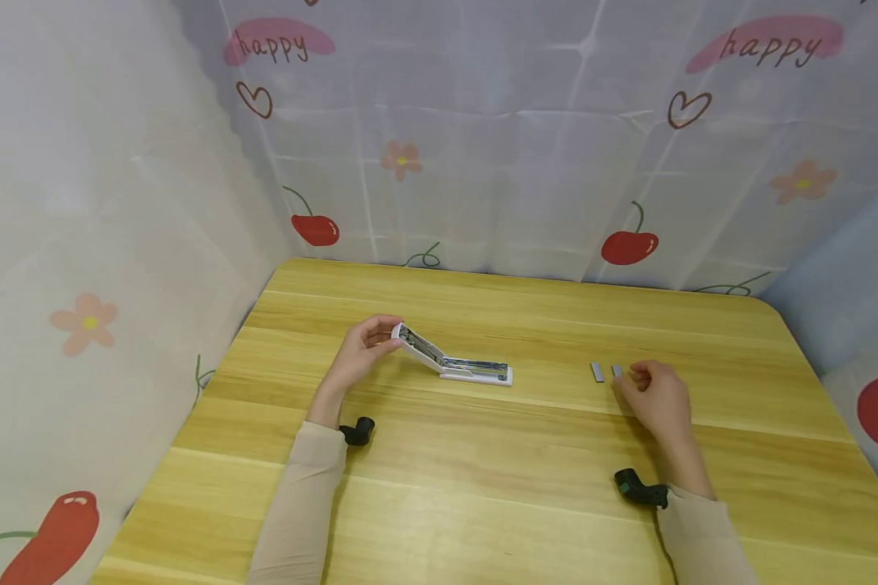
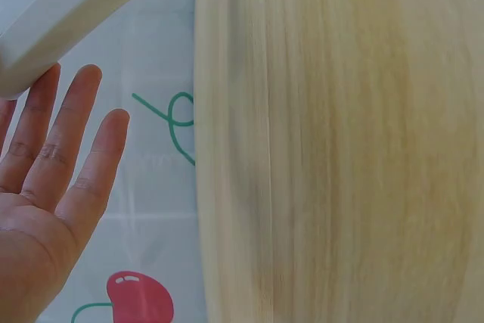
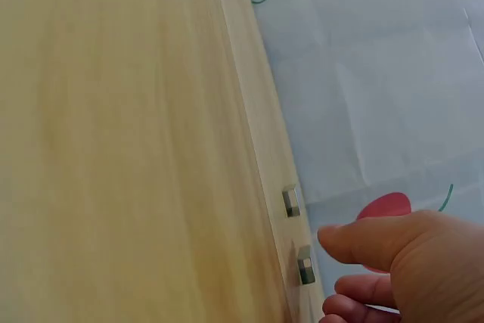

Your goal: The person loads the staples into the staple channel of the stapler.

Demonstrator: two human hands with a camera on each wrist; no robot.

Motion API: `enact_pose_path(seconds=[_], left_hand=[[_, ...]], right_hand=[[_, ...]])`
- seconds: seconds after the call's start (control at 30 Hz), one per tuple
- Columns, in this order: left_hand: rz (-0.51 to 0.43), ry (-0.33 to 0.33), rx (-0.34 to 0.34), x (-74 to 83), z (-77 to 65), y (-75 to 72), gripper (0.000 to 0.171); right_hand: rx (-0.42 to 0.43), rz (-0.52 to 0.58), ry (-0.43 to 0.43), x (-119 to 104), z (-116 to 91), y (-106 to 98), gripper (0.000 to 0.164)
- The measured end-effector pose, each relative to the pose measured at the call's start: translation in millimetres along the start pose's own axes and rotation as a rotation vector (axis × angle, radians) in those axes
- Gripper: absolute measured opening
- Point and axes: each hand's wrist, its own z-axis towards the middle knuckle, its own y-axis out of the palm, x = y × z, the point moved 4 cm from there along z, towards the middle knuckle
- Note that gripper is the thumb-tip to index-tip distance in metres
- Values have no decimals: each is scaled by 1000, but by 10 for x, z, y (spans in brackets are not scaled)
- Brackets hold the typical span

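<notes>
A white stapler (image 1: 475,377) lies on the table with its top arm swung up, so the metal inside shows. My left hand (image 1: 360,353) holds the raised end of that arm between thumb and fingers. In the left wrist view the fingertips touch the white arm (image 2: 68,17) and the thumb is hidden. To the right lie two small grey staple strips, a left one (image 1: 597,372) and a right one (image 1: 616,370). Close by the right strip is my right hand (image 1: 658,398), its thumb and fingers apart. The right wrist view shows the thumb near this strip (image 3: 305,265).
Both hands are over a wooden table (image 1: 468,487). A patterned curtain (image 1: 483,162) hangs behind its far edge and along the sides. Each wrist wears a small black camera, one on the left (image 1: 358,431) and one on the right (image 1: 638,489).
</notes>
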Motion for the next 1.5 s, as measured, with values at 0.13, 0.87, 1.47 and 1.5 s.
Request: enact_pose_path(seconds=[0.13,0.87,1.47,1.5], left_hand=[[0,2,0,-5,-3,1,38],[-8,-24,-6,179,-70,20,38],[8,-13,12,-49,5,-7,38],[7,-10,11,-48,1,-7,38]], right_hand=[[-24,-4,32,14,2,42,37],[68,-21,-10,26,-2,135,22],[101,4,-18,16,0,140,16],[108,11,-22,16,-1,138,15]])
